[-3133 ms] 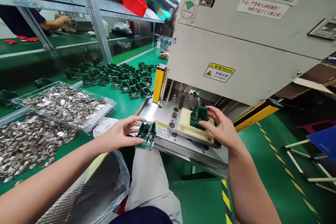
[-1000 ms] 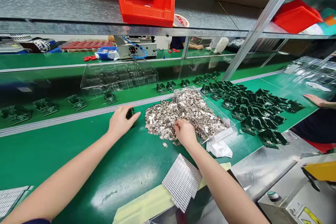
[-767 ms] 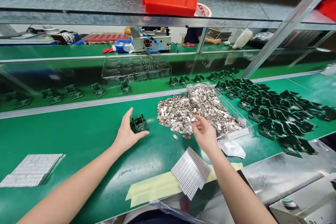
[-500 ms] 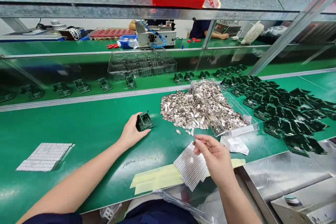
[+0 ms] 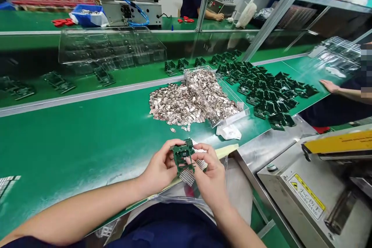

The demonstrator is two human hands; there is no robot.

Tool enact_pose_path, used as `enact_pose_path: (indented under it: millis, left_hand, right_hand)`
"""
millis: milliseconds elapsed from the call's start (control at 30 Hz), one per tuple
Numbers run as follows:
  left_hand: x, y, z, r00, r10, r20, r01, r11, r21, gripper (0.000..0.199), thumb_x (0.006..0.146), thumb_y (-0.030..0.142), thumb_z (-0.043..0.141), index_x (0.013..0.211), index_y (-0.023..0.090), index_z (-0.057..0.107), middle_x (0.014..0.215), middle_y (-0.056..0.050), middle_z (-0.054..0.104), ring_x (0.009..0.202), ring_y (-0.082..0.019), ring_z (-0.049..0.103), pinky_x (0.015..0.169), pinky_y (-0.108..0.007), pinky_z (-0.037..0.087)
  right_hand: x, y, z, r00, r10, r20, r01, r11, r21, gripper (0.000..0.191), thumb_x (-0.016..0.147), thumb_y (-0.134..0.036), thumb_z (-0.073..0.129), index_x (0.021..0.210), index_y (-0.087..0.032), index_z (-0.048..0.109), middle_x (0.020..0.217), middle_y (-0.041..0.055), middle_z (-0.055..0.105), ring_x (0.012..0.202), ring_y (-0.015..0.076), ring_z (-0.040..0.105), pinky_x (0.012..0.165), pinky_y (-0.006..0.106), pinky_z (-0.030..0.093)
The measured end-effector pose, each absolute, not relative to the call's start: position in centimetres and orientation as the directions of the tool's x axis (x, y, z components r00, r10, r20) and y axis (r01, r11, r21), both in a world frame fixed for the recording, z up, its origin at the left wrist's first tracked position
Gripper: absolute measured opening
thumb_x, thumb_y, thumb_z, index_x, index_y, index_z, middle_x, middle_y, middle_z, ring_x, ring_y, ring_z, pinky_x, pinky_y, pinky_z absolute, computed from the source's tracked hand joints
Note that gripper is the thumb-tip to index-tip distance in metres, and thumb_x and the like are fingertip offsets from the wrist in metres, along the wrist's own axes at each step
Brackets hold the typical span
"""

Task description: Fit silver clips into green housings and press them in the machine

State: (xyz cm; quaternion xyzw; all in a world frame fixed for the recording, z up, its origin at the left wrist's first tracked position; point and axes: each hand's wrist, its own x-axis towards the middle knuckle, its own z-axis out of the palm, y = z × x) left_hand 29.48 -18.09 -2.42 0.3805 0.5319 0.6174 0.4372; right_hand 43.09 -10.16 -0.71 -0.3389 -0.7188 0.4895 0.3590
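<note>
A small box-like assembly of green circuit boards (image 5: 183, 155) is held up near the front edge of the green bench. My left hand (image 5: 161, 164) is closed round its left side. My right hand (image 5: 209, 168) is closed at its right side, with fingertips on the boards and the thumb reaching toward the inside. Whether a small part sits between those fingertips is hidden. Behind and below the hands lies a sheet of silver pieces in rows (image 5: 187, 177), partly covered. Farther back, a heap of small metal pieces (image 5: 171, 104) spreads out from a clear plastic tray (image 5: 232, 115).
Many green circuit board assemblies (image 5: 267, 89) are piled right of the tray. A crumpled white cloth or tissue (image 5: 229, 132) lies before it. A machine with a yellow warning label (image 5: 308, 195) stands at right. A co-worker's hand (image 5: 329, 86) rests on the bench at far right.
My left hand has brought the circuit board assembly right and closer to me. My right hand has moved from above the silver sheet to the assembly. The view has turned right.
</note>
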Motion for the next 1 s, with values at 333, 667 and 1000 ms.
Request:
enact_pose_path:
  millis: [333,667,1000]
  left_hand:
    - [29.3,-18.7,-2.9,-0.261,0.965,0.040,-0.036,-0.052,0.998,0.039,0.085,0.017,0.061,0.121,0.025,0.049,0.087,0.000,0.059,0.070,-0.009,0.053,0.062,-0.017,0.046]
    - [29.8,-18.6,-2.5,-0.390,0.919,0.054,0.049,-0.038,0.998,0.026,0.088,0.020,0.056,0.114,0.021,0.054,0.081,0.000,0.059,0.066,-0.010,0.052,0.058,-0.019,0.043]
    - [30.9,-19.0,-1.8,-0.395,0.917,0.053,0.073,-0.026,0.997,0.028,0.082,0.012,0.058,0.109,0.021,0.055,0.087,-0.001,0.063,0.072,-0.010,0.058,0.062,-0.018,0.047]
  right_hand:
    - [42.7,-10.5,-1.2,-0.480,0.860,0.170,0.181,0.287,-0.941,0.011,0.082,-0.024,0.066,0.072,-0.020,0.066,0.101,0.0069,0.058,0.096,0.0212,0.057,0.084,0.033,0.044]
    - [42.3,-11.5,-1.9,-0.457,0.888,-0.049,-0.024,-0.067,-0.997,0.010,0.080,-0.027,0.067,0.083,-0.019,0.062,0.084,0.0034,0.063,0.076,0.0165,0.060,0.068,0.027,0.049]
    - [43.0,-12.3,-1.7,-0.416,0.903,-0.106,-0.137,-0.178,-0.974,0.018,0.073,-0.029,0.074,0.072,-0.018,0.060,0.068,0.0002,0.060,0.061,0.0125,0.056,0.057,0.022,0.049]
